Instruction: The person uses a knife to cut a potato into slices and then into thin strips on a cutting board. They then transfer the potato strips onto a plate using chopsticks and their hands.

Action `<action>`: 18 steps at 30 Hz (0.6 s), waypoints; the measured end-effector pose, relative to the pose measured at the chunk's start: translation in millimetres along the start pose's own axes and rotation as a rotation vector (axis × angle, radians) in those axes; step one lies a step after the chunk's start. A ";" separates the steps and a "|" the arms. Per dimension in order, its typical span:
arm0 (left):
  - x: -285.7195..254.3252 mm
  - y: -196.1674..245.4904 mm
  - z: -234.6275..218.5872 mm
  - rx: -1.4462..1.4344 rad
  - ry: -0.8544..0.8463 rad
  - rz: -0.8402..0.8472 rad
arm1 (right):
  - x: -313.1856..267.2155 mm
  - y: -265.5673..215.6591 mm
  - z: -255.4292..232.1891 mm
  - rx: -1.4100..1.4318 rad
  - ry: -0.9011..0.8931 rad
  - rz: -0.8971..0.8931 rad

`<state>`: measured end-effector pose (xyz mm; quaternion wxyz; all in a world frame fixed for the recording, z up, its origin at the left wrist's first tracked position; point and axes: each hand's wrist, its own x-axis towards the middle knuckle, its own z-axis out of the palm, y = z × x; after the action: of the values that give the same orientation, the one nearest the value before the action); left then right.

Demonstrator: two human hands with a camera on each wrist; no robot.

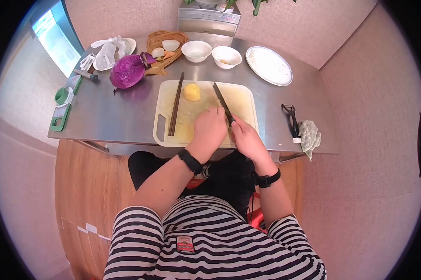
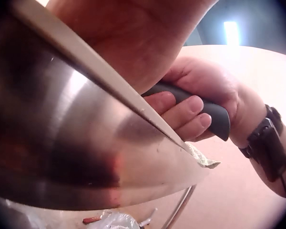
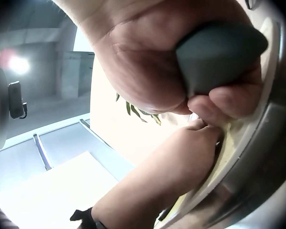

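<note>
My right hand [image 1: 247, 140] grips a dark-handled knife [image 1: 221, 98] over the right half of the white cutting board [image 1: 160, 133], blade pointing away. In the left wrist view its fingers wrap the handle [image 2: 217, 119]; the handle [image 3: 219, 57] also fills the palm in the right wrist view. My left hand [image 1: 210, 127] is down at the board with bent fingers beside the blade; what lies under them is hidden. A yellow peeled piece [image 1: 191, 92] sits beyond that hand, and two brown chopsticks [image 1: 176, 105] lie along the board's left side.
Left of the board are a purple cabbage [image 1: 127, 72], a plastic bag [image 1: 110, 52] and a green-handled grater [image 1: 61, 112]. Behind it stand a woven basket [image 1: 160, 38] and two white bowls [image 1: 196, 51] [image 1: 226, 57]. An oval plate [image 1: 268, 65], black peeler [image 1: 292, 122] and cloth [image 1: 309, 136] are at right.
</note>
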<state>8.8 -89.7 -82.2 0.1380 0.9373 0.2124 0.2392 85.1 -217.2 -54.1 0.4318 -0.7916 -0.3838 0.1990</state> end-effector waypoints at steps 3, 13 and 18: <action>-1.3 1.8 -2.3 0.047 0.022 0.025 | 5.2 -3.2 -0.4 0.056 -0.027 0.026; -1.6 2.7 2.5 0.007 0.052 -0.022 | -10.4 -11.4 -0.6 0.047 0.000 0.116; -2.1 1.7 2.1 -0.001 0.070 -0.015 | -9.4 -12.0 -1.0 0.062 -0.022 0.138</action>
<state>8.8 -92.5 -84.2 0.1329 0.9266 0.2241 0.2710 74.6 -221.1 -43.7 0.4372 -0.8003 -0.3264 0.2487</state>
